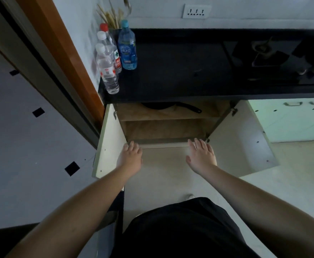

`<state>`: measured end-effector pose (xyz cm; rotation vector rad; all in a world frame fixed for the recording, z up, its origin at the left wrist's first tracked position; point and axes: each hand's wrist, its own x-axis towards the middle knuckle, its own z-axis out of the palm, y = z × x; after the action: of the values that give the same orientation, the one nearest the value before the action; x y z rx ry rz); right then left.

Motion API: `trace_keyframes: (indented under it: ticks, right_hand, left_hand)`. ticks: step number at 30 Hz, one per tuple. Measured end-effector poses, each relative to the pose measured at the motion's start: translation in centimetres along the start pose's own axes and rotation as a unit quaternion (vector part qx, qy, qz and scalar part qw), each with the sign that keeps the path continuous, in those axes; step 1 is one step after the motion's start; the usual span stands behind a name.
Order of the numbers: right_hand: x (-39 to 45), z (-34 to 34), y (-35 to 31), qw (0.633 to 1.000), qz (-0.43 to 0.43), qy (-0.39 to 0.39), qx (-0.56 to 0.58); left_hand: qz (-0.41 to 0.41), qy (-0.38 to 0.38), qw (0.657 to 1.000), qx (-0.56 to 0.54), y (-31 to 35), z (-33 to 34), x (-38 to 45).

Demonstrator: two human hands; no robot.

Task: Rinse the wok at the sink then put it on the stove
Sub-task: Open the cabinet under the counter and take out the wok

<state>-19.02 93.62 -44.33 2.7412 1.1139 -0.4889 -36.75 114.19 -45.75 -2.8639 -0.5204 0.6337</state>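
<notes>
1. Dark clothing is being seen at the bottom edge, closest to the camera, with two bare forearms being stretched forward from it.
2. The left hand is being held out with fingers relaxed and nothing grasped, its fingertips lying at the inner edge of the left cabinet door.
3. The right hand is likewise being held out flat and released, fingers spread, near the front edge of the cabinet's floor; whether it is touching that edge cannot be told.
4. Both cabinet doors are being kept swung wide, the right cabinet door standing well apart from the left one.
5. The wok is being stored on the upper shelf, at its back edge under the countertop; only a dark rim and handle are showing, so it is probably the wok.
6. Four plastic bottles are being kept at the countertop's left corner.
7. The stove is being seen toward the countertop's right edge.
</notes>
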Motion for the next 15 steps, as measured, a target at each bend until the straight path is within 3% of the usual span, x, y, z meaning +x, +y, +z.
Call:
trace_keyframes:
  ticks: [7, 15]
  right_hand:
    - [2.4, -0.9, 3.2, 0.998, 0.030, 0.036, 0.031]
    - [7.3, -2.4, 7.2, 0.997, 0.032, 0.047, 0.055]
  left_hand:
    - [0.064, 0.034, 0.996, -0.043, 4.3, -4.1, 4.6]
    - [0.053, 0.046, 0.994, -0.080, 8.2, -8.2, 11.4]
